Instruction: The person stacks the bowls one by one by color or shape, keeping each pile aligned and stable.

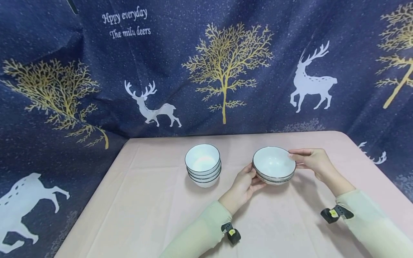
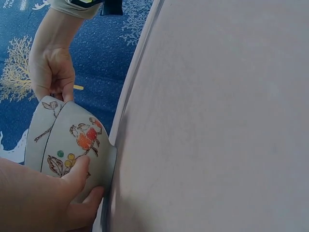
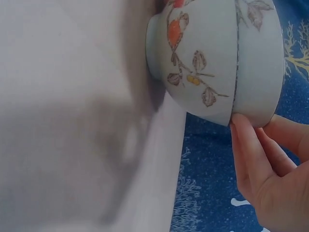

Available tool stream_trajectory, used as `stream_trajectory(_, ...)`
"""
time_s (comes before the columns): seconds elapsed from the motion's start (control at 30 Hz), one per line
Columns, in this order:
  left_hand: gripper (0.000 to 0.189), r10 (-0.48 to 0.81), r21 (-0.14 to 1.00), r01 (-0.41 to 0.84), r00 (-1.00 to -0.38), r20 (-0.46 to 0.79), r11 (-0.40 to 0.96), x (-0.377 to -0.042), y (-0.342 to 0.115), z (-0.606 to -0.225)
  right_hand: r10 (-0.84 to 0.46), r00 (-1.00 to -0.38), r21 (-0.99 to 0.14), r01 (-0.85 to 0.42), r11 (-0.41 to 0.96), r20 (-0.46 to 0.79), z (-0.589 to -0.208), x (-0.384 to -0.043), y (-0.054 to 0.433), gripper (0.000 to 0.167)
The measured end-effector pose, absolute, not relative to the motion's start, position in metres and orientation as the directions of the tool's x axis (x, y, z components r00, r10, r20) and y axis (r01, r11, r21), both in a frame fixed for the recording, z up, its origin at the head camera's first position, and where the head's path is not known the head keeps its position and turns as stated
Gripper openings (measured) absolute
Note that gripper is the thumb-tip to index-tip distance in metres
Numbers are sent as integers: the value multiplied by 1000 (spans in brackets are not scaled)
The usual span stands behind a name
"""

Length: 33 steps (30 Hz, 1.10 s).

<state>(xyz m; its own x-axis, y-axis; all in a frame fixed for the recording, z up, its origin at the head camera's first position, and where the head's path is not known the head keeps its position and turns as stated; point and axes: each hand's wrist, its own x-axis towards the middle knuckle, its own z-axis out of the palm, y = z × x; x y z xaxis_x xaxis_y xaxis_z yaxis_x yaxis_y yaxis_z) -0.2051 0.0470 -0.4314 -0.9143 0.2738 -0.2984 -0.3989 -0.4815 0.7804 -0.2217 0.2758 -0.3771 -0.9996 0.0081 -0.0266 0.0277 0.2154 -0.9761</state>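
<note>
Two nested white bowls (image 1: 274,163) with dark rims are between my hands on the right half of the table. My left hand (image 1: 240,188) holds the lower bowl (image 2: 84,140) from its left side, fingers spread along the outer wall, which is painted with orange birds and leaves. On the opposite side, my right hand (image 1: 313,161) pinches the upper bowl (image 3: 260,63) at its rim, thumb over the edge and fingers outside. In the right wrist view, fingertips (image 3: 240,121) lie right by the lower bowl's rim. The lower bowl's foot is close over the tabletop.
Left of my hands stands a stack of several matching bowls (image 1: 202,159). Pink cloth covers the table (image 1: 135,204). A dark blue curtain (image 1: 200,118) with deer and gold trees hangs behind the table and along its sides. Each sleeve carries a black wrist camera (image 1: 233,234).
</note>
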Motion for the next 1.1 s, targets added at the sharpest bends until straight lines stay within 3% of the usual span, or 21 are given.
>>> stream_trajectory(0.2,46,283,780,-396,-914,-289,-484,-205,46,-431,19,-999,-975,45,216,-42,-379,-220,275,28)
stream_trajectory(0.33,46,291,781,-395,-914,-283,-484,-206,46,-434,41,-998,-977,50,206,-43,-381,-218,275,19)
stream_trajectory(0.43,46,281,776,-397,-915,-290,-490,-206,46,-433,60,-998,-974,46,221,-34,-383,-217,274,22)
stream_trajectory(0.63,45,257,781,-405,-913,-316,-476,-205,44,-431,72,-997,-965,33,259,-15,-387,-215,274,55)
stream_trajectory(1.1,51,198,834,-381,-924,-327,-400,-202,32,-423,39,-998,-986,-40,160,46,-391,-209,273,50)
